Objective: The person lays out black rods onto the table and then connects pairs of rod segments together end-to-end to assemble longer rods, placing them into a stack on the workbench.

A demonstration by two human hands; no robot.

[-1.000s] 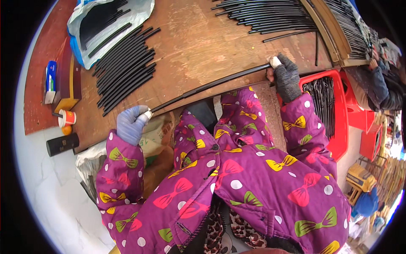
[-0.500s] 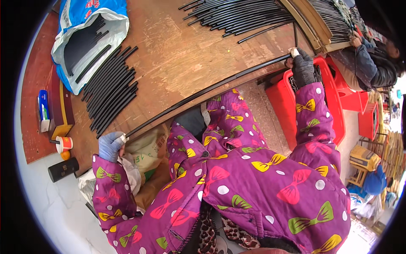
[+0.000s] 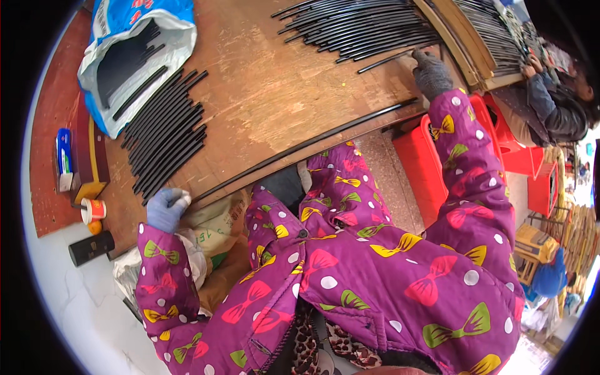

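A long black rod [image 3: 312, 143] lies along the table's front edge. Its left end meets the pinched fingertips of my left hand [image 3: 167, 209], in a pale blue glove with white at the fingertips. My right hand [image 3: 432, 76], in a dark grey glove, is away from that rod. It reaches over the table at the near side of a pile of long black rods [image 3: 356, 31], fingers curled at the right end of a single black rod [image 3: 382, 63]. The exact grip there is partly hidden. Short black tubes [image 3: 165, 134] lie in a row at the left.
A blue and white sack [image 3: 140, 37] holds more black pieces. Wooden strips [image 3: 459, 37] border the rods at right. Red bins [image 3: 417, 165] stand below the table's right side. A paper cup [image 3: 94, 211] and black cylinder [image 3: 92, 249] are far left. Another person [image 3: 553, 103] works at right.
My right hand has let go of the long rod's right end and moved up to the pile's nearest rod. The long rod now rests on the table edge. My left hand has barely moved.
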